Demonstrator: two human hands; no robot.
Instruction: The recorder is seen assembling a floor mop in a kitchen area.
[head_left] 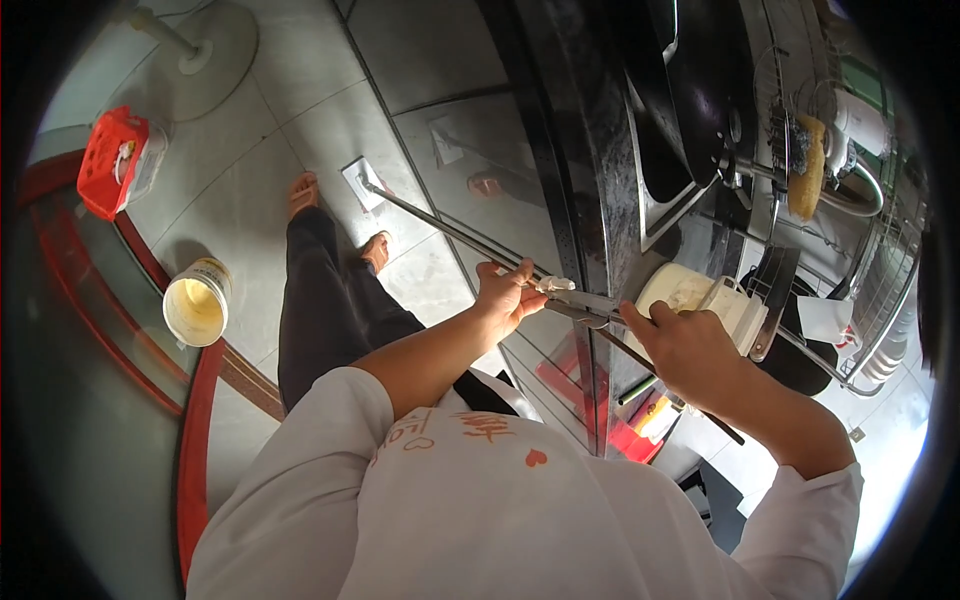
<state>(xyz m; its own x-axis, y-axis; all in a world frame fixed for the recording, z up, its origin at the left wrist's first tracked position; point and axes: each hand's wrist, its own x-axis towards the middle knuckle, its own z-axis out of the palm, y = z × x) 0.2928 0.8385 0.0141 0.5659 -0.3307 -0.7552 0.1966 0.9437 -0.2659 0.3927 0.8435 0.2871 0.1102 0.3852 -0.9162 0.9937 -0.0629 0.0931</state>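
Note:
A long thin pole [450,228] slants across in front of me, from a flat white rectangular head [361,182] on the floor up past my hands. My left hand [503,297] is closed, fingers pinched round a small whitish, crumpled-looking piece [556,284] beside the pole. My right hand [692,350] is closed on what looks like a pair of scissors [592,311]. Their grey blades reach toward my left fingertips; the handles are hidden in my palm. Whether the blades touch the whitish piece I cannot tell.
A black counter edge [590,150] with sink and dish rack [885,280] runs along the right. A cream container [675,285] sits by my right hand. On the left are a yellowish bucket [198,302], a red basket [108,165] and a red-framed glass door [198,440].

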